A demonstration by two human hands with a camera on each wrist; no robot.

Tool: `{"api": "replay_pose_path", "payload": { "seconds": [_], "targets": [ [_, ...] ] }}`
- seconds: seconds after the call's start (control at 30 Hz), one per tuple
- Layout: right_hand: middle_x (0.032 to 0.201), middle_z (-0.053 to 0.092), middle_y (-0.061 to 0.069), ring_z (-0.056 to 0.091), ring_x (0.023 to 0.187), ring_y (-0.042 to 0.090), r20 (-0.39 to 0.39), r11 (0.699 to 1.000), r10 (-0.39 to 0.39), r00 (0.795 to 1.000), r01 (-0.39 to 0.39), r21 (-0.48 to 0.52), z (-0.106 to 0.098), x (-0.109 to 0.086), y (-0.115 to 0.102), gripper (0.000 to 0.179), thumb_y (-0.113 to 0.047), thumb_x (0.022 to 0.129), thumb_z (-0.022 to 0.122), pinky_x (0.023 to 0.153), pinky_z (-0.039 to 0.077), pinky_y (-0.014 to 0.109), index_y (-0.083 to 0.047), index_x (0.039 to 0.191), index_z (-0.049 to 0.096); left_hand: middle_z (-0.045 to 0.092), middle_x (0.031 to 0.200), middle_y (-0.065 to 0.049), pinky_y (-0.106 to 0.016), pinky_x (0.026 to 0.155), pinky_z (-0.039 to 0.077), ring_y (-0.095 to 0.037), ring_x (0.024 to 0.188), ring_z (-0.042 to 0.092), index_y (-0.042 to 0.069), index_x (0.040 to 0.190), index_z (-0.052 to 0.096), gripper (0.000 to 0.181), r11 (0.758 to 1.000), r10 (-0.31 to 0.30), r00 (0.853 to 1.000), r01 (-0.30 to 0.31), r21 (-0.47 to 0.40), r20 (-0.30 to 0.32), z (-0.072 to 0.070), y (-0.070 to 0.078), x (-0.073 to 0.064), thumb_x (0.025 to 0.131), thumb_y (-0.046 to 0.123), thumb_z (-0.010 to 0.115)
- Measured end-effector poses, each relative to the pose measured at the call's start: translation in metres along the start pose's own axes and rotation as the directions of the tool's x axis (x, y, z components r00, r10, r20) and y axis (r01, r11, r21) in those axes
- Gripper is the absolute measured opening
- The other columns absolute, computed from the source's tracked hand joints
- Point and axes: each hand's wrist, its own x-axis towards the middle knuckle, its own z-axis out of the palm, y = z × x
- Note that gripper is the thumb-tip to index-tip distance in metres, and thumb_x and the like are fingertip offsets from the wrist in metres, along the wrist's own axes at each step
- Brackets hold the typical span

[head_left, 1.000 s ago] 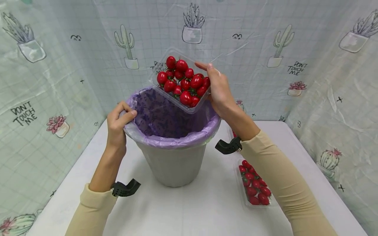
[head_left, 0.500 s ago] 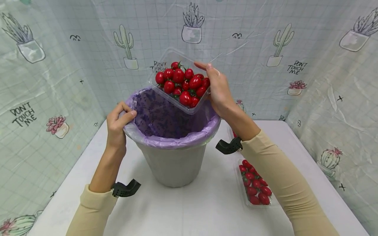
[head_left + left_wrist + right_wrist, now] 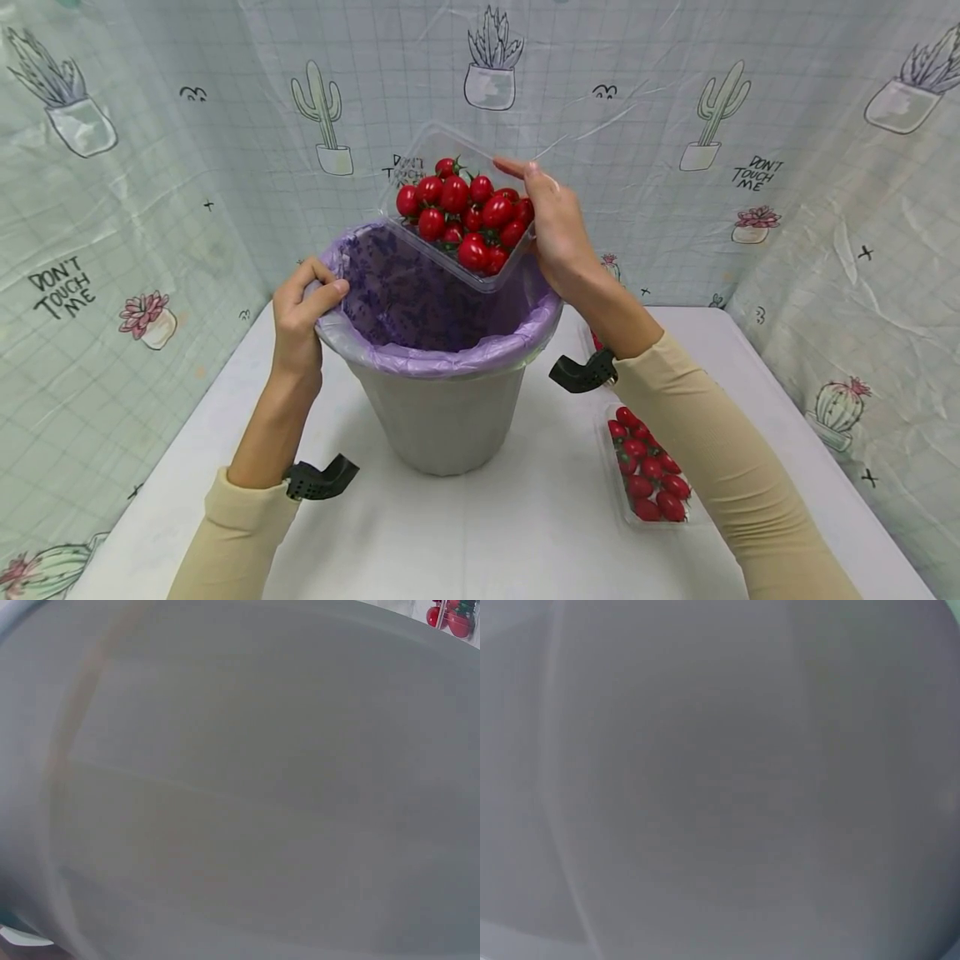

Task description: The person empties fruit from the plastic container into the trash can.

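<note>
In the head view a pale grey bin [image 3: 450, 417] stands on the table, lined with a purple bag [image 3: 435, 362] folded over its rim. My left hand [image 3: 300, 304] grips the rim on the left, thumb over the edge. My right hand [image 3: 557, 225] holds a clear plastic punnet [image 3: 487, 282] of cherry tomatoes [image 3: 453, 193] by its right end, tilted over the bin's mouth. Several red tomatoes with green stalks have gathered toward the lower right of the punnet. Both wrist views are filled by the grey bin wall [image 3: 247, 780], and neither shows a hand.
A second punnet [image 3: 622, 508] of tomatoes lies on the white table [image 3: 525, 533] to the right, partly under the right sleeve [image 3: 720, 450]. Behind the right wrist, a bit of another punnet [image 3: 595, 340] shows. A cactus-print sheet [image 3: 600, 50] hangs around the table.
Some tomatoes at the punnet's upper left have slid down and settled lower. Both hands, the bin and the punnet have hardly moved.
</note>
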Motion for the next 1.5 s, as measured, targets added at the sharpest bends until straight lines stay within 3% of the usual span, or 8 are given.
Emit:
{"api": "replay_pose_path", "payload": {
  "seconds": [0.37, 0.67, 0.97, 1.2, 1.5],
  "targets": [
    [0.105, 0.072, 0.003, 0.069, 0.11, 0.021, 0.001, 1.0, -0.026, 1.0, 0.026, -0.011, -0.0009, 0.0013, 0.0016, 0.046, -0.036, 0.112, 0.037, 0.096, 0.059, 0.042, -0.011, 0.144, 0.06, 0.043, 0.068, 0.006, -0.025, 0.059, 0.031, -0.013, 0.066, 0.039, 0.014, 0.069, 0.052, 0.02, 1.0, 0.011, 1.0, -0.01, -0.019, 0.007, 0.0006, -0.0008, -0.0009, 0.086, 0.005, 0.056],
    [0.121, 0.069, 0.014, 0.067, 0.115, 0.021, 0.008, 0.992, -0.085, 0.996, 0.086, -0.09, -0.0005, 0.0017, 0.0022, 0.047, -0.034, 0.113, 0.034, 0.103, 0.055, 0.037, -0.009, 0.145, 0.059, 0.043, 0.068, 0.006, -0.024, 0.06, 0.031, -0.012, 0.067, 0.039, 0.014, 0.069, 0.052, 0.02, 1.0, 0.011, 1.0, -0.011, -0.026, -0.008, 0.0011, -0.0011, -0.0005, 0.085, 0.004, 0.055],
    [0.122, 0.071, 0.017, 0.069, 0.113, 0.02, -0.007, 0.983, -0.104, 0.995, 0.101, -0.15, -0.001, 0.0013, 0.0012, 0.045, -0.034, 0.113, 0.036, 0.103, 0.053, 0.033, -0.014, 0.142, 0.063, 0.044, 0.068, 0.005, -0.024, 0.056, 0.033, -0.012, 0.064, 0.04, 0.014, 0.069, 0.052, 0.019, 0.999, -0.006, 1.0, 0.006, -0.042, 0.006, 0.0014, 0.0003, -0.0013, 0.086, 0.006, 0.055],
    [0.138, 0.066, 0.013, 0.066, 0.119, 0.02, 0.006, 0.98, -0.117, 0.993, 0.116, -0.161, -0.0019, 0.0025, 0.0019, 0.045, -0.033, 0.113, 0.035, 0.108, 0.05, 0.032, -0.012, 0.143, 0.061, 0.044, 0.069, 0.005, -0.024, 0.057, 0.033, -0.013, 0.065, 0.04, 0.014, 0.07, 0.053, 0.018, 0.999, 0.004, 1.0, -0.003, -0.042, 0.014, 0.0014, 0.0006, -0.0007, 0.086, 0.007, 0.055],
    [0.133, 0.068, 0.016, 0.067, 0.116, 0.021, 0.015, 0.98, -0.13, 0.991, 0.131, -0.152, -0.0019, 0.002, 0.003, 0.045, -0.033, 0.113, 0.035, 0.106, 0.051, 0.034, -0.012, 0.143, 0.062, 0.044, 0.069, 0.005, -0.025, 0.058, 0.033, -0.013, 0.065, 0.04, 0.014, 0.07, 0.053, 0.018, 0.999, 0.003, 1.0, -0.002, -0.038, 0.012, 0.0005, 0.0003, -0.0012, 0.086, 0.007, 0.055]
  ]
}}
